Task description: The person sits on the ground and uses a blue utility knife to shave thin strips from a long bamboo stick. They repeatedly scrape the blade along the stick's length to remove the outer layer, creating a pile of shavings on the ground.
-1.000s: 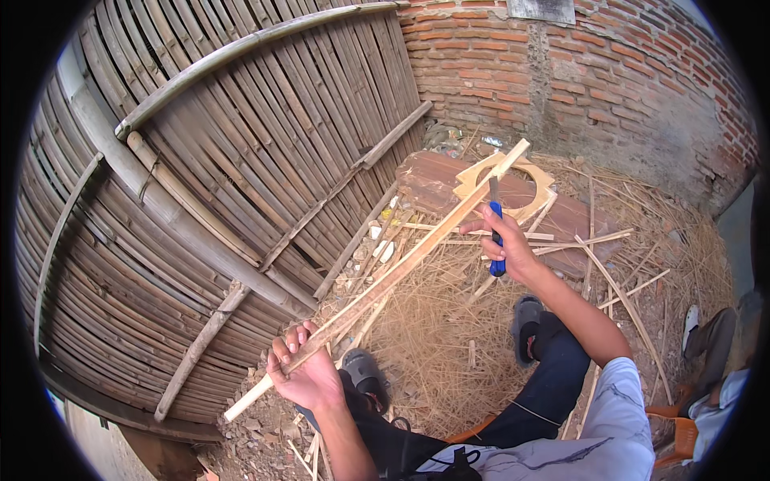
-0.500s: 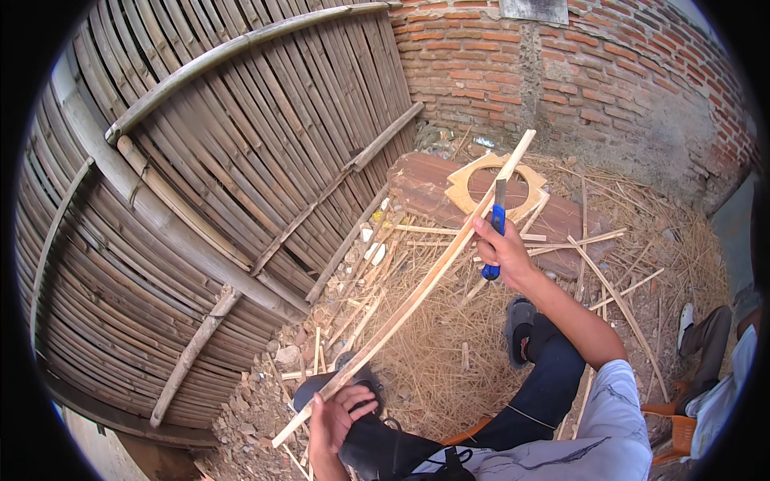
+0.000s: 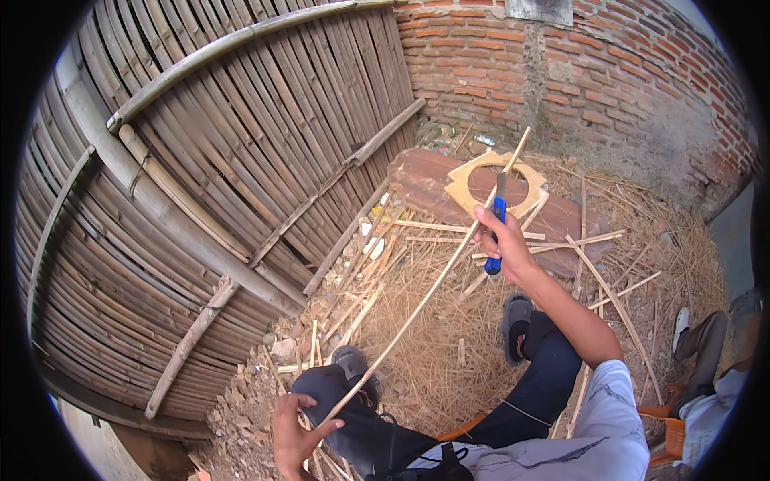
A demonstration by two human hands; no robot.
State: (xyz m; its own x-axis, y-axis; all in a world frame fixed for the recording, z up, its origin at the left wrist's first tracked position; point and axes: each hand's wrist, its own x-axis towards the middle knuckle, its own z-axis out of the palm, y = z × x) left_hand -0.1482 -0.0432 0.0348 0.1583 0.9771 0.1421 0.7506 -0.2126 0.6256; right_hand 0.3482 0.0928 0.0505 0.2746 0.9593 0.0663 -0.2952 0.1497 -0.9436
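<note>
Straw-coloured bamboo shavings (image 3: 433, 353) carpet the dirt ground of a yard corner, shut in by a slatted bamboo fence (image 3: 208, 184) and a red brick wall (image 3: 577, 64). A seated person's right hand (image 3: 501, 240) is closed around a blue-handled knife (image 3: 497, 224), its blade laid against a long thin bamboo strip (image 3: 425, 293). The strip runs slantwise down to the left hand (image 3: 293, 433), whose fingers curl round its lower end beside the knee. Reddish roof tiles (image 3: 433, 180) and a pale wooden ring frame (image 3: 481, 180) lie beyond.

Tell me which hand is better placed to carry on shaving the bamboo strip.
Right. The right hand already grips the blue-handled knife against the bamboo strip; the left hand merely steadies its lower end near the knee.
</note>
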